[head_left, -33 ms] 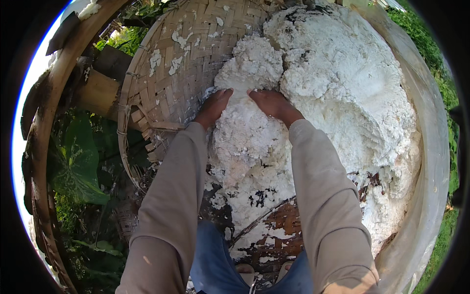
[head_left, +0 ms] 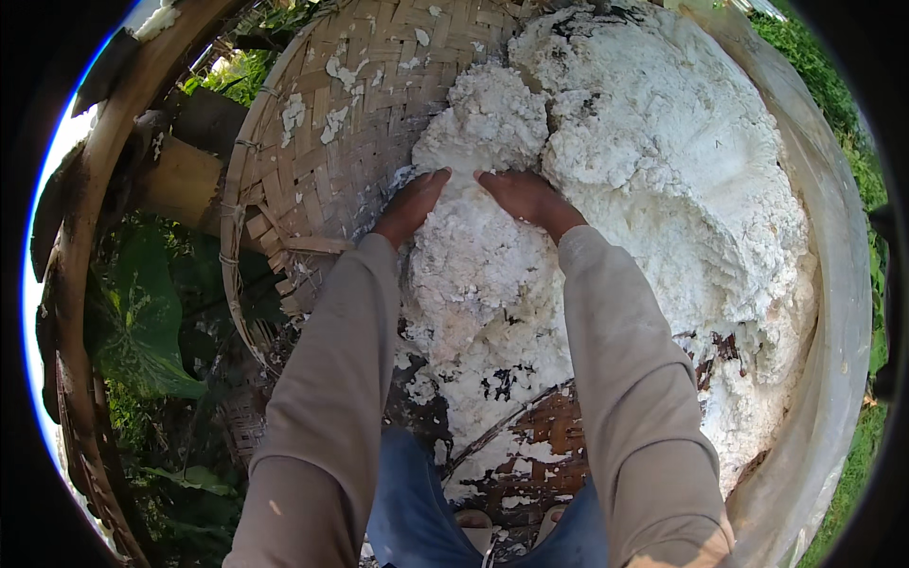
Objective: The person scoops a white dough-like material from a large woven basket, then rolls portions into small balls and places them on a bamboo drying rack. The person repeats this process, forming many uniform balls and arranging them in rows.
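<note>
A lump of white, damp-looking, crumbly pulp (head_left: 478, 260) lies in front of me, partly over the edge of a woven bamboo tray (head_left: 317, 142). My left hand (head_left: 413, 206) grips its left side and my right hand (head_left: 526, 200) its right side, with both thumbs on top, pointing toward each other. The other fingers are sunk in the pulp or hidden beneath it. A narrow gap separates the two thumbs. Just right of the lump rises a much bigger mound of the same white pulp (head_left: 682, 189), its surface rough and cracked.
A pale plastic sheet (head_left: 843, 303) lines the right side. Nearer me, a brown woven surface (head_left: 554, 426) shows through smeared pulp, with a thin dark stick (head_left: 502, 426) across it. A wooden beam (head_left: 76, 256) curves along the left, beside green leaves (head_left: 147, 317). My sandalled feet stand below.
The surroundings at the left have shifted very slightly leftward in the picture. My hands keep the same hold on the lump.
</note>
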A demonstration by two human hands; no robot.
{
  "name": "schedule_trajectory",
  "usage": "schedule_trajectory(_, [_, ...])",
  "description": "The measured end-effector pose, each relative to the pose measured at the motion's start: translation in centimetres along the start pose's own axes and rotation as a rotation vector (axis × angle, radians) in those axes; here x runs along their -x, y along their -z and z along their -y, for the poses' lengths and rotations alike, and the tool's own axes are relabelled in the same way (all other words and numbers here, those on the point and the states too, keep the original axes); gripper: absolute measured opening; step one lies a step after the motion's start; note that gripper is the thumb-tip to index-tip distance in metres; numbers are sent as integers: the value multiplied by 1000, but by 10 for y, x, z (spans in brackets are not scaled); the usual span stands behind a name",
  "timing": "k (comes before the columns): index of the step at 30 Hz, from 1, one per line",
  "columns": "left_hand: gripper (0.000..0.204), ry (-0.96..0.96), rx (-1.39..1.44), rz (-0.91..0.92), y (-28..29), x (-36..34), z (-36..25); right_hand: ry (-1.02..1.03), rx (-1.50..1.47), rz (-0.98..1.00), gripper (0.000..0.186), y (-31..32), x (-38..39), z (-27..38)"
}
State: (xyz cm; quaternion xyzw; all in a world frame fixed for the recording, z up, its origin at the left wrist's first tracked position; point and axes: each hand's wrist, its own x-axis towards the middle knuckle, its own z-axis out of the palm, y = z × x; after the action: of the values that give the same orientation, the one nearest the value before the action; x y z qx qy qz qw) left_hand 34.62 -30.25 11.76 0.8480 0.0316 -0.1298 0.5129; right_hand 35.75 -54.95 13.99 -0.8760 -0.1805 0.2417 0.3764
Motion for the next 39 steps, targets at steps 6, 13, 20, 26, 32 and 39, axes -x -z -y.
schedule_trajectory(6, [65, 162, 374, 130, -31, 27, -1, -20, -100, -78, 94, -18, 4, -11])
schedule_trajectory(13, [69, -17, -398, -30, -61, 87, 14, 159, 89, -118, 81, -59, 42, -28])
schedule_trajectory(20, [57, -277, -780, -275, -114, 193, -9, 440, 467, -30, 100, -59, 130, -31])
schedule_trajectory(26, [58, -556, -403, -458, -78, 215, 30, 350, -46, -280, 59, -80, 101, -32])
schedule_trajectory(32, [41, -439, -390, -542, -84, 190, 57, 233, 660, -25, 68, -65, 98, 11])
schedule_trajectory(39, [51, -137, -37, -573, -8, 18, 39, 521, 145, -397, 57, 3, -62, 45])
